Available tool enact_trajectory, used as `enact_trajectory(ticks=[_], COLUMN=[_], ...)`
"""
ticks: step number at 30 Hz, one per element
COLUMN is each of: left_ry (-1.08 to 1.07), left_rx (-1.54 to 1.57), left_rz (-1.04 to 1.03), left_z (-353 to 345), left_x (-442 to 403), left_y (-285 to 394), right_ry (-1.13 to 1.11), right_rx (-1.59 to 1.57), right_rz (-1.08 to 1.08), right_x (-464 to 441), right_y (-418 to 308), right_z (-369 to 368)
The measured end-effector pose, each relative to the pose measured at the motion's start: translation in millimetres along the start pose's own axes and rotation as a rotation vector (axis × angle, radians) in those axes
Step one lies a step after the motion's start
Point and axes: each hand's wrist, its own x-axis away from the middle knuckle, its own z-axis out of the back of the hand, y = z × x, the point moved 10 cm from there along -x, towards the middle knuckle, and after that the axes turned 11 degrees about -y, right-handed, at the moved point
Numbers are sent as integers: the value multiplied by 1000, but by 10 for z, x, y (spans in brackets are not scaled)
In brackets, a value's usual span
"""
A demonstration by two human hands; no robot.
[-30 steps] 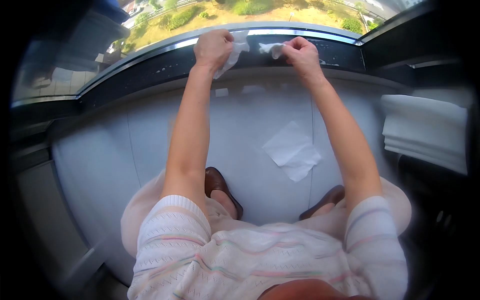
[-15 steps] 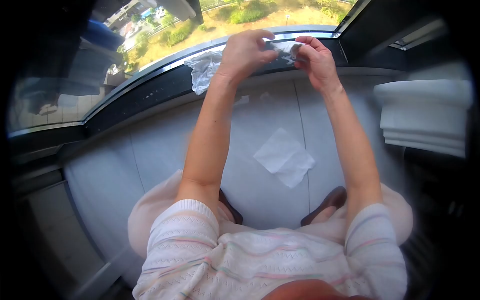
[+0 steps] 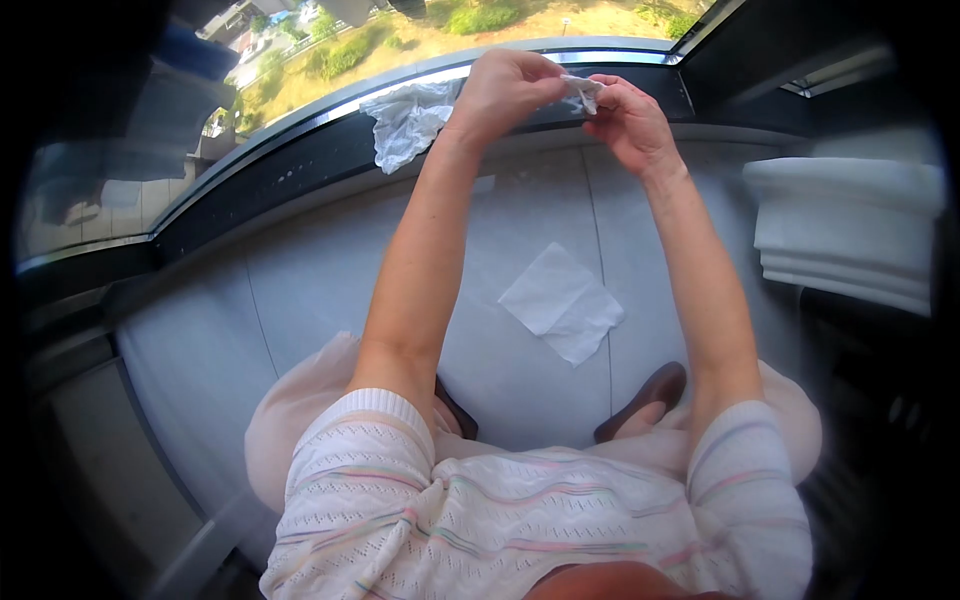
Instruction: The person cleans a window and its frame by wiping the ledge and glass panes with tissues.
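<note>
Near the top centre, my left hand (image 3: 508,92) and my right hand (image 3: 632,122) meet over the dark window ledge. Between their fingertips is a small crumpled piece of white tissue (image 3: 585,92), pinched from both sides. Just left of my left hand, a larger crumpled white tissue (image 3: 405,122) lies draped over the ledge (image 3: 300,178). A flat white sheet of tissue (image 3: 563,303) rests on the grey floor below my hands.
Grey floor tiles (image 3: 520,390) stretch between my brown shoes and the ledge. At the right stands a stack of folded white material (image 3: 850,225). Window glass with greenery outside is beyond the ledge. A dark frame is at the upper right.
My left hand has let go of the larger tissue, which now lies on the ledge, and has moved right to grip the small piece held by my right hand. The view has shifted slightly.
</note>
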Motion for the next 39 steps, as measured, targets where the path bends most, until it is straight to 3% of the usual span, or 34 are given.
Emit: enact_trajectory(ticks=[1, 6, 9, 12, 14, 19, 23, 26, 30, 31, 35, 39], left_ry=[-1, -19, 31, 56, 53, 200, 292, 299, 248, 221, 168, 160], left_rx=[-19, 616, 698, 673, 663, 848, 854, 942, 828, 798, 706, 698], left_rz=[44, 118, 147, 158, 154, 145, 212, 233, 68, 38, -60, -86], left_z=[2, -64, -71, -72, -116, -54, 60, -57, 21, 39, 52, -31], left_x=[1, 8, 11, 6, -22, 25, 43, 50, 35, 25, -44, -39], left_y=[-49, -365, -453, -464, -438, -491, -666, -696, -419, -354, -278, -192], right_ry=[-44, -143, 195, 77, 114, 71, 67, 3, -94, -32, 130, 103], right_rx=[-21, -61, 453, 810, 1244, 846, 255, 176, 584, 570, 511, 854], right_rz=[-18, -51, 219, 516, 535, 380, 281, 226, 72, 47, 167, 244], right_x=[-7, -1, 138, 207, 260, 113, 94, 72, 95, 119, 141, 60], right_y=[23, 36, -363, -687, -683, -478, -394, -338, -292, -302, -489, -486], right_z=[-37, -126, 17, -341, -560, -195, 38, -31, -103, -92, -24, -131])
